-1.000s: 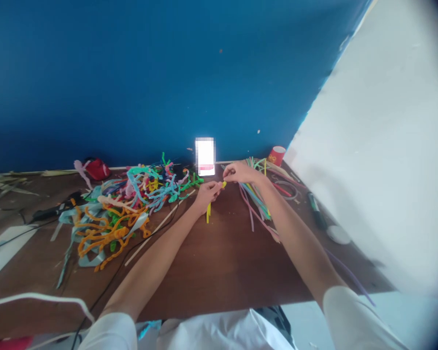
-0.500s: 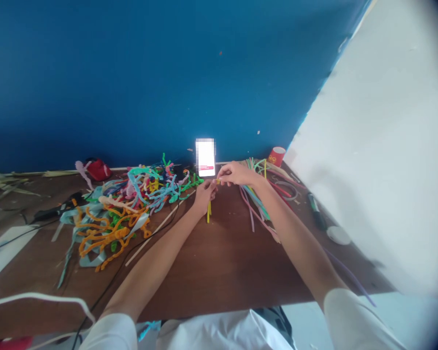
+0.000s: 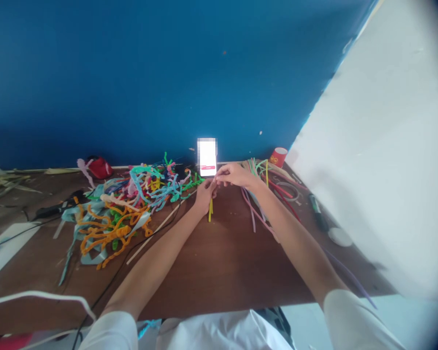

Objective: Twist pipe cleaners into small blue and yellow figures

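Note:
A yellow pipe cleaner [image 3: 210,213] hangs down out of my left hand [image 3: 204,194], its two lower ends side by side below the palm. My left fingers are closed round its upper part. From the right, my right hand [image 3: 232,175] reaches over with thumb and forefinger pinched at the left fingertips. The top of the pipe cleaner is hidden between the touching fingers. Just behind them, a phone [image 3: 207,156] with a bright screen stands upright near the wall.
Left lies a tangled heap of colourful pipe cleaners [image 3: 120,233], with a thin stick [image 3: 153,234] beside it. Loose straight pipe cleaners [image 3: 253,214] lie right, near a red paper cup [image 3: 278,157], a green marker [image 3: 318,214] and a white round lid [image 3: 340,236]. A dark cable crosses the table [image 3: 219,272].
My right fingertips have drawn in against my left ones, and the yellow bit that showed between them is now covered. The view has shifted slightly.

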A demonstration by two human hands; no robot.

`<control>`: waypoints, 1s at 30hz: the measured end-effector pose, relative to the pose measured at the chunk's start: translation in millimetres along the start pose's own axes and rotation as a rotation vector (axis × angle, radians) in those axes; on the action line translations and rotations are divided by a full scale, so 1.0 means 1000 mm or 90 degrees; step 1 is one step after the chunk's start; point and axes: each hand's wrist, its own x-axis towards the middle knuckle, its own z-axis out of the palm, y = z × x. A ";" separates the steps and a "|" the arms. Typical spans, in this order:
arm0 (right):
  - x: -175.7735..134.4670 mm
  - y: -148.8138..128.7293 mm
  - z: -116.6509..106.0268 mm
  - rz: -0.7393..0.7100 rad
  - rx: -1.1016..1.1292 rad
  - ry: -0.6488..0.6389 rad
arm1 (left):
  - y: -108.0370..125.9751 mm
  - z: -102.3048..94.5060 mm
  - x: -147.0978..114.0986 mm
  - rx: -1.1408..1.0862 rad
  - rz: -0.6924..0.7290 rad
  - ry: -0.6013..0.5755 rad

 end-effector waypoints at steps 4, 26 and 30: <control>0.000 0.002 0.002 0.022 0.020 -0.004 | 0.002 0.000 0.001 -0.064 -0.036 0.008; 0.002 0.014 -0.008 0.083 -0.073 0.024 | 0.012 -0.010 0.004 -0.217 -0.150 -0.098; -0.001 0.013 -0.018 0.061 -0.049 0.028 | 0.013 -0.009 0.003 -0.133 -0.133 -0.140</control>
